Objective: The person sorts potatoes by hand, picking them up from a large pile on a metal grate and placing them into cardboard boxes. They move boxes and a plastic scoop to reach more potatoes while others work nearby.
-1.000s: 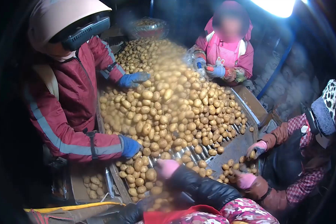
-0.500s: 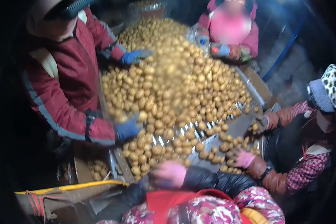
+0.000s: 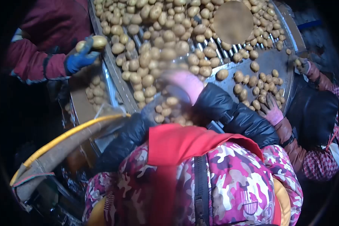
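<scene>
My right hand (image 3: 184, 86), in a pink glove, reaches over the near end of the potatoes (image 3: 148, 58). Motion smears its fingers, so what they hold, if anything, cannot be made out. My left hand (image 3: 151, 110) is a dark blur at the end of the black sleeve, beside the small potatoes (image 3: 165, 109) below my right hand; its fingers do not show clearly. More potatoes lie under and beyond both hands on a bed with metal rollers (image 3: 221, 51).
A co-worker's blue-gloved hand (image 3: 81, 58) at left holds potatoes above a cardboard box (image 3: 79, 92). At right, another co-worker's pink-gloved hand (image 3: 272, 111) touches small potatoes on a metal plate (image 3: 267, 62). A yellow-edged sack (image 3: 75, 132) stands at lower left.
My view has tilted down, so the far pile and the person behind it are gone. The left co-worker's hand has moved from the pile to the side with potatoes in it.
</scene>
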`<state>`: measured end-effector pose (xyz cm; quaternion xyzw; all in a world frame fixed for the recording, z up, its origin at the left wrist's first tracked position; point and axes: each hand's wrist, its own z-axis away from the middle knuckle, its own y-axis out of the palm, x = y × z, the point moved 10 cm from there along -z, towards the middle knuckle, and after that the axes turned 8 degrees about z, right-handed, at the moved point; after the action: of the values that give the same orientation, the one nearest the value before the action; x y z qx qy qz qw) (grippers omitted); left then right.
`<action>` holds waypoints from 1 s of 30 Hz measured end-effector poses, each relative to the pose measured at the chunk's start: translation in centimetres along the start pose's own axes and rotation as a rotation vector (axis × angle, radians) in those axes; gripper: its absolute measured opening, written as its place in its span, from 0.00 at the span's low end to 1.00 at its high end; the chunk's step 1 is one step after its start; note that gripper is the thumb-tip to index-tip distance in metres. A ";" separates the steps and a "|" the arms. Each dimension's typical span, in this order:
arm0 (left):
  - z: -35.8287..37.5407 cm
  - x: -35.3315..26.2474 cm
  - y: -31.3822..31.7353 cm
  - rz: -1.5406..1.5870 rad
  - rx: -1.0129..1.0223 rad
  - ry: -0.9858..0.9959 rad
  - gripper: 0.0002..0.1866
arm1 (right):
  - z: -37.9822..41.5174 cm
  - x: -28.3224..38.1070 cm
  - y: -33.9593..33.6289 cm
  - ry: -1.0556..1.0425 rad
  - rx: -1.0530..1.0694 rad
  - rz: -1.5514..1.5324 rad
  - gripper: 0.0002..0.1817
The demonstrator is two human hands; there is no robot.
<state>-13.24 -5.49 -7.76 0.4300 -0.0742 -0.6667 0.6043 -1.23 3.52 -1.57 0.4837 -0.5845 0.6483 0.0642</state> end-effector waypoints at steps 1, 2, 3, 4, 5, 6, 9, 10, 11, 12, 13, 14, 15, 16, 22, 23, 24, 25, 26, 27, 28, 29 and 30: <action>-0.6 1.9 -0.9 0.319 0.004 -0.125 0.30 | 0.5 0.4 -0.3 -0.034 -0.074 0.069 0.22; -1.2 3.7 -1.7 0.635 -0.031 -0.251 0.31 | 0.8 -0.2 0.7 -0.011 -0.042 0.069 0.22; -0.8 4.4 -2.0 0.578 -0.105 -0.276 0.31 | 1.2 0.1 0.6 0.037 -0.030 0.088 0.21; -0.6 4.4 -2.3 0.513 -0.172 -0.290 0.32 | 1.6 0.8 0.2 0.078 -0.024 0.118 0.21; -0.4 3.9 -2.8 0.445 -0.237 -0.297 0.32 | 1.6 1.4 -0.3 0.114 -0.024 0.153 0.21; -0.6 4.0 -3.1 0.466 -0.228 -0.254 0.31 | 1.3 2.8 -1.1 0.059 -0.089 0.195 0.21; 1.1 3.9 -2.5 0.470 -0.215 -0.250 0.29 | -0.2 3.9 -0.9 -0.008 -0.004 0.161 0.23; 0.6 3.7 -1.9 0.534 -0.055 -0.231 0.24 | -0.9 3.7 -1.4 -0.027 -0.022 0.175 0.23; 0.6 2.6 -1.1 0.502 -0.010 -0.162 0.22 | -1.6 3.5 -1.8 -0.045 -0.041 0.191 0.24; 0.9 1.2 0.7 0.471 0.035 -0.095 0.20 | -2.3 3.1 -2.3 -0.061 -0.058 0.207 0.24; 1.2 -0.5 2.1 0.442 0.082 -0.031 0.18 | -3.3 2.3 -3.4 -0.074 -0.139 0.253 0.23; 1.6 -0.9 2.2 0.374 0.078 -0.096 0.14 | -5.0 1.2 -3.8 -0.070 -0.115 0.327 0.22; 1.8 -1.4 2.5 0.420 0.077 -0.107 0.13 | -7.0 -0.2 -4.2 -0.063 -0.090 0.396 0.22; 1.9 -1.3 3.0 0.466 0.072 -0.118 0.13 | -9.1 -1.7 -4.2 -0.068 -0.111 0.468 0.22; 0.6 1.2 1.4 0.531 0.130 -0.196 0.15 | -20.3 -8.3 -1.2 0.333 0.312 0.727 0.16; 0.2 1.2 1.5 0.529 0.182 -0.209 0.16 | -20.6 -9.0 -0.5 0.373 0.349 0.743 0.17; 0.1 1.3 1.2 0.512 0.180 -0.215 0.16 | -20.8 -9.2 -0.5 0.420 0.287 0.784 0.19; 0.2 1.5 1.3 0.507 0.176 -0.230 0.16 | -20.1 -9.7 -0.3 0.444 0.280 0.763 0.19; 0.4 1.6 1.4 0.533 0.176 -0.241 0.17 | -19.4 -8.9 -0.9 0.470 0.269 0.743 0.20; 0.5 1.6 1.4 0.554 0.178 -0.253 0.17 | -18.9 -8.6 -1.6 0.498 0.253 0.726 0.20; 0.5 1.3 1.4 0.567 0.184 -0.256 0.18 | -18.2 -9.2 -0.6 0.440 0.332 0.701 0.18; 0.5 0.7 1.7 0.560 0.187 -0.240 0.17 | -16.6 -8.5 -1.0 0.538 0.478 0.492 0.18; 0.8 0.0 2.3 0.556 0.189 -0.226 0.17 | -15.3 -7.7 -0.7 0.508 0.535 0.550 0.18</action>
<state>-12.09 -6.43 -5.82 0.3707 -0.3173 -0.5097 0.7085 -5.13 19.99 -4.18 0.1359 -0.4690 0.8673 -0.0964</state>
